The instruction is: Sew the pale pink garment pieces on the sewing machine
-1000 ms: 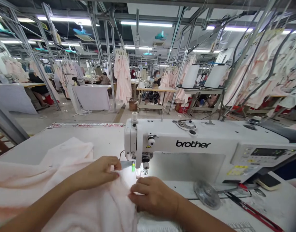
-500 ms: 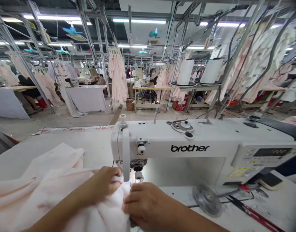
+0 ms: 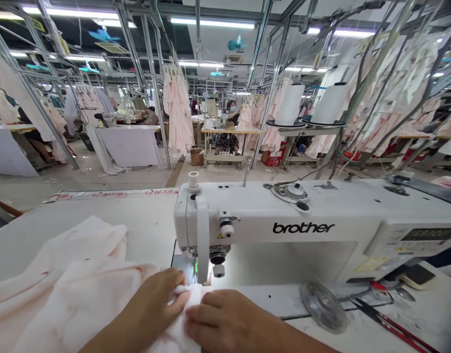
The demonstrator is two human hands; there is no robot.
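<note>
Pale pink fabric (image 3: 82, 294) lies in folds over the left of the table and runs up to the needle area of a white sewing machine (image 3: 247, 215). My left hand (image 3: 157, 299) pinches a fold of it between thumb and fingers, just in front and left of the needle. Close beside it, my right hand (image 3: 225, 316) has curled fingers gripping the same fabric, right of the fold. The presser foot is mostly hidden behind the machine's white lever (image 3: 202, 240).
Red-handled thread snips (image 3: 390, 326) and a clear round dish (image 3: 324, 306) lie on the table at right. Two white thread cones (image 3: 289, 104) stand behind the machine. Pink garments (image 3: 177, 110) hang beyond, and a person (image 3: 231, 120) sits at a far table.
Both hands have come slightly back from the needle, toward me, with the fabric. More of the needle plate shows now. The view has shifted a little left.
</note>
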